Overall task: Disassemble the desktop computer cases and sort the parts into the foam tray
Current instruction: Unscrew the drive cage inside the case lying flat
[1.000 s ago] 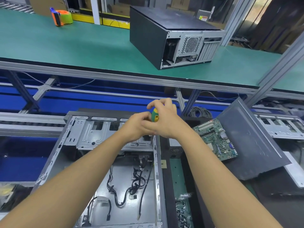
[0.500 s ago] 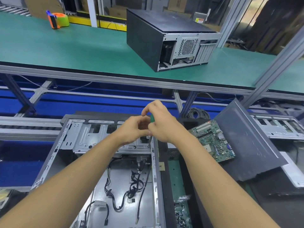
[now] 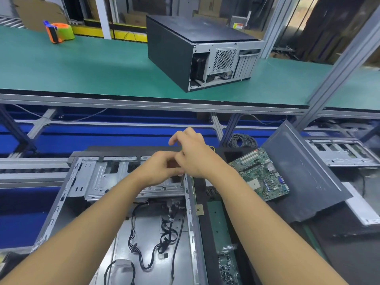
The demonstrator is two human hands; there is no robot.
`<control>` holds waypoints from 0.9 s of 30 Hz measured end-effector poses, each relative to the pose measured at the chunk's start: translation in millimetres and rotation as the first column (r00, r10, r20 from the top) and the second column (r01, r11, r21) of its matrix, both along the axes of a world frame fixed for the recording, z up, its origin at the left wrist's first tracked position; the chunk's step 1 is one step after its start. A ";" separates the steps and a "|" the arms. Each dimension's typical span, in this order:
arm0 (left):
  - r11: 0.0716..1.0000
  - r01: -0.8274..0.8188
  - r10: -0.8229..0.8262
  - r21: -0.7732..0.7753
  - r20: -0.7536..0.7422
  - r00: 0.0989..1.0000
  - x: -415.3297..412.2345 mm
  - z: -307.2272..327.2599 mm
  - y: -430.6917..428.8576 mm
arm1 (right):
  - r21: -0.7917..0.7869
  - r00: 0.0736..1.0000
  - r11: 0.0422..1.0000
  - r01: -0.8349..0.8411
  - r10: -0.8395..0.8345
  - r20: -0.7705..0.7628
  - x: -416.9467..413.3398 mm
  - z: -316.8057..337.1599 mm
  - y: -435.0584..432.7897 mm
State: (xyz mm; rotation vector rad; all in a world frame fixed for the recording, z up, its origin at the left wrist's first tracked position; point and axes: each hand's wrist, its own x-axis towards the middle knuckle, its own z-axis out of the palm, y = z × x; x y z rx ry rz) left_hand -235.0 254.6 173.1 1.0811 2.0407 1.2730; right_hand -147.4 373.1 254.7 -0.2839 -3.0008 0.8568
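Observation:
An open grey computer case [image 3: 86,182] lies in front of me, with loose black cables [image 3: 164,237] on its floor. My right hand [image 3: 195,155] grips a screwdriver whose handle is almost hidden; its metal shaft [image 3: 182,179] points down at the case's upper right corner by the drive cage [image 3: 123,177]. My left hand [image 3: 160,169] is curled beside the shaft, fingertips close to it. A green motherboard [image 3: 261,173] lies on the black foam tray [image 3: 209,233] to the right.
A second closed black case [image 3: 185,50] stands on the green upper shelf [image 3: 82,68], with an orange-green tape dispenser [image 3: 59,32] far left. A grey side panel [image 3: 304,173] leans at the right. Several small screws [image 3: 228,268] lie in a tray pocket. Another chassis frame [image 3: 341,153] sits far right.
Both hands have dropped lower toward the case's corner. The green-yellow screwdriver handle, visible a second ago, is now covered by my right hand.

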 end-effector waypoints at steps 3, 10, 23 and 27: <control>0.999 -0.051 0.052 0.011 -0.068 0.996 1.5 -0.7 2.1 | -0.020 1.000 0.999 0.025 -0.025 -0.004 1.6 0.4 0.1; 0.999 -0.046 0.042 -0.027 -0.126 0.991 8.0 -5.3 12.5 | 0.239 0.981 0.951 0.195 -0.190 -0.044 0.4 -1.5 -5.8; 0.995 -0.054 0.048 -0.080 -0.075 0.996 0.1 -29.0 1.0 | 0.292 0.974 0.930 0.224 -0.220 -0.046 4.3 -3.7 -2.7; 0.958 -0.040 -0.051 -0.285 -0.307 0.950 4.1 -51.3 -11.6 | 0.090 0.985 0.983 0.160 -0.154 -0.078 2.7 -7.0 -0.2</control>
